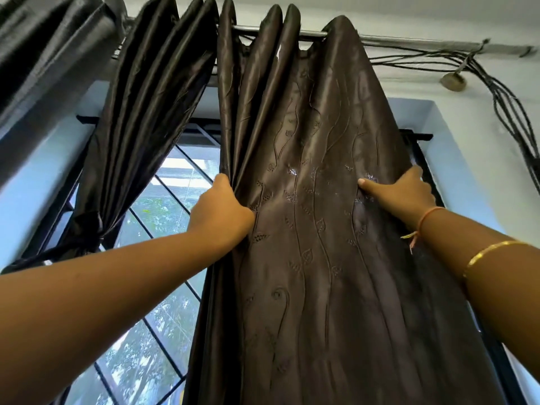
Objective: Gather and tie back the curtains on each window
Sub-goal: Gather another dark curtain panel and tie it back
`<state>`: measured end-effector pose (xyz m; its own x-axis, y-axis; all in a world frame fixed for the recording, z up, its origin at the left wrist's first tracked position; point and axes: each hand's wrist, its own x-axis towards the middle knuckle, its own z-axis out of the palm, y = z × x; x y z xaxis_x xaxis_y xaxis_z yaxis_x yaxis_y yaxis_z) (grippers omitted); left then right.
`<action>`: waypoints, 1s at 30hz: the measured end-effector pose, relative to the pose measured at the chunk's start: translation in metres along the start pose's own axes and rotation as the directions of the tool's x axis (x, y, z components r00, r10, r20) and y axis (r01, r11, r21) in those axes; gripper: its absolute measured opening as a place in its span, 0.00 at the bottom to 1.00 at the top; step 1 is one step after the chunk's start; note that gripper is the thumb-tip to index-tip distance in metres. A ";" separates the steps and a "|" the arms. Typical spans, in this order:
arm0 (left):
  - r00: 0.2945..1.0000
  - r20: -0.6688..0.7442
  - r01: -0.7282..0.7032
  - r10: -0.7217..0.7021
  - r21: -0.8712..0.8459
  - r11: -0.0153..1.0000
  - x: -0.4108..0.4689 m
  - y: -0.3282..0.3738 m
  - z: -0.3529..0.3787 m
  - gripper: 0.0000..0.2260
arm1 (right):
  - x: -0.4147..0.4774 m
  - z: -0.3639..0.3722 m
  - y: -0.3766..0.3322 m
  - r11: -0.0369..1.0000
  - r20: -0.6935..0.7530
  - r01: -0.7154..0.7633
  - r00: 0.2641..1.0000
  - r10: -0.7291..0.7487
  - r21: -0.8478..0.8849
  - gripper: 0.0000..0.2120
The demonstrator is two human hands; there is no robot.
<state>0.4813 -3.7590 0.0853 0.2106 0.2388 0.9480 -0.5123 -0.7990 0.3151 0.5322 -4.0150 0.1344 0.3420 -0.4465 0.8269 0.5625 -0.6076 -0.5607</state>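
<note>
1. A dark brown, glossy embroidered curtain panel (315, 229), stitched with leaves and curling stems, hangs from the centre of the view down to 6 o'clock. It is loose and not tied.
2. Its pleated top is threaded on a grey metal curtain rod (409, 39) that runs across 12 o'clock.
3. The left hand (222, 211), just towards 9 o'clock from centre, grasps the panel's bunched left edge with its fingers curled into the folds.
4. The right hand (403, 194), at 3 o'clock from centre, pinches the panel's right edge. The thumb lies on the front and the fingers reach behind the cloth.
5. The right forearm carries a thin orange thread band (429, 214) at the wrist and a narrow gold bangle (493, 249) further down.
6. At 10 o'clock, a second plain dark brown curtain panel (140, 112) is gathered and cinched by a dark fabric knot (90, 232) at 9 o'clock.
7. Between the two panels shows a window (163, 223) with black diagonal bars and green foliage outside.
8. A bundle of black cables (508, 100) trails down the pale wall at 2 o'clock.
</note>
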 end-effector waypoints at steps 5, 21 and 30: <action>1.000 -0.003 -0.008 0.008 0.005 1.000 -0.001 0.002 0.001 0.10 | 0.002 -0.002 -0.007 0.995 0.000 0.018 1.000 -0.018 0.098 0.29; 0.996 0.073 -0.070 0.052 0.271 0.960 0.006 -0.025 -0.032 0.41 | -0.078 0.071 -0.143 0.783 0.127 0.622 0.778 -0.616 -0.010 0.09; 0.999 0.023 -0.033 0.028 0.304 0.952 0.015 -0.046 -0.050 0.38 | -0.092 0.092 -0.172 0.747 0.229 0.663 0.722 -0.653 0.045 0.20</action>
<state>0.4664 -3.6915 0.0870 0.2153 0.2040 0.9550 -0.2419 -0.9363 0.2546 0.4739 -3.8089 0.1585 0.0515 0.2253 0.9729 0.6809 -0.7206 0.1308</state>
